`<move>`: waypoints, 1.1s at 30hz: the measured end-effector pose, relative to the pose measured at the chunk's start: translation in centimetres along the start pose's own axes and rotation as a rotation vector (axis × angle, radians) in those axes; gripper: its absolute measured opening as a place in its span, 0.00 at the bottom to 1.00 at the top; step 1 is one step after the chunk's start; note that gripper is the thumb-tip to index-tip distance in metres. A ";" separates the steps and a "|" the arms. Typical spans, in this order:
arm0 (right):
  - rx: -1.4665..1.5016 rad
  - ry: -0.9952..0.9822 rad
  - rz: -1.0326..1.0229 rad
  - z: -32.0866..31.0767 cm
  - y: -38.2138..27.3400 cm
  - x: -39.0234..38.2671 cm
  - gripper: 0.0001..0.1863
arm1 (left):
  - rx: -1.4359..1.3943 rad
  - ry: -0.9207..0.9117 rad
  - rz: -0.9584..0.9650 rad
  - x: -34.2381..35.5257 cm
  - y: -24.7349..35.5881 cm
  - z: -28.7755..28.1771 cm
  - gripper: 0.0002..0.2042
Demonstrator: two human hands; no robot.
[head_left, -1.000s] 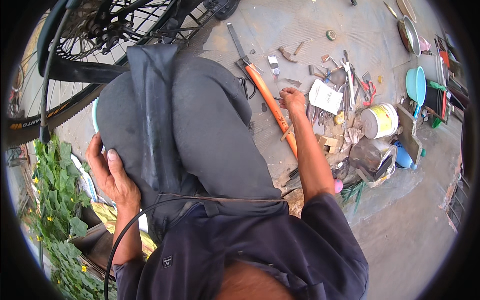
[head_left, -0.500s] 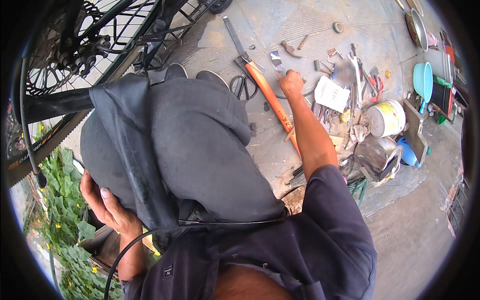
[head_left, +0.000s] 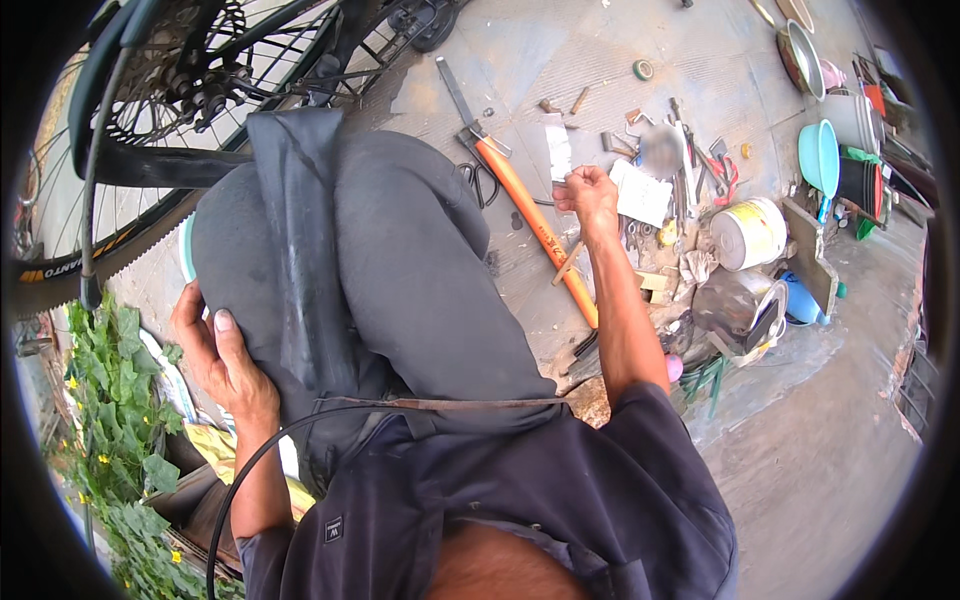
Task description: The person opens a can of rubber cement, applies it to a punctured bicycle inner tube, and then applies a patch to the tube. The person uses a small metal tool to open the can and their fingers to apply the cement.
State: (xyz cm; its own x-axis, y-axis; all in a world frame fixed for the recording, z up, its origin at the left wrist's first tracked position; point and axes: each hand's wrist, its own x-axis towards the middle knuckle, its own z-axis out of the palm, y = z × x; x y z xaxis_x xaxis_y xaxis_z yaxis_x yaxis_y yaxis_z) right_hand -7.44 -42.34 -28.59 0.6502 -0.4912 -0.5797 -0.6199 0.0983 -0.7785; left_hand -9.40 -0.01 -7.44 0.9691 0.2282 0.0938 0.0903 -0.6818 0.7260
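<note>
Head view: my right hand [head_left: 590,195] pinches a white strip [head_left: 556,148] with narrow fingers; the orange-handled tool [head_left: 535,225] runs lengthwise just left of them.

Counting two hands: left hand [head_left: 225,360] and right hand [head_left: 590,195]. Seeing one bicycle wheel [head_left: 150,130], one black inner tube [head_left: 300,250] lying across the lap, one orange-handled tool [head_left: 535,225], one pair of scissors [head_left: 480,180], one white tin can [head_left: 748,233], one turquoise bowl [head_left: 818,157], one metal pan [head_left: 800,55], one small tape roll [head_left: 642,69]. Losing count among the small loose tools on the ground.
</note>
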 end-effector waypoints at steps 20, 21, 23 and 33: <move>-0.046 -0.020 -1.405 0.7 -19.2 -23.2 0.17 | -0.952 -0.551 -0.106 -0.7 10.5 -4.6 0.16; -0.076 -0.015 -1.461 0.8 -19.4 -23.9 0.18 | -0.988 -0.674 -0.197 -1.0 11.0 -4.4 0.18; -0.024 -0.069 -1.461 1.3 -19.1 -24.9 0.20 | -0.961 -0.801 -0.261 -1.6 11.7 -3.6 0.20; -0.002 -0.074 -1.517 3.2 -18.4 -26.1 0.20 | -1.124 -1.005 -0.206 -2.7 14.0 -2.0 0.18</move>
State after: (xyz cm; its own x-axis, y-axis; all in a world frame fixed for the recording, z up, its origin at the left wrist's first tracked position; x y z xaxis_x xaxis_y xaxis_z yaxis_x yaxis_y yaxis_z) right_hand -11.61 -28.52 0.09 0.6740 -0.0803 0.7343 0.6348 -0.4455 -0.6313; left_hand -11.22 -8.79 3.84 0.7533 -0.6190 -0.2225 0.4726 0.2741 0.8375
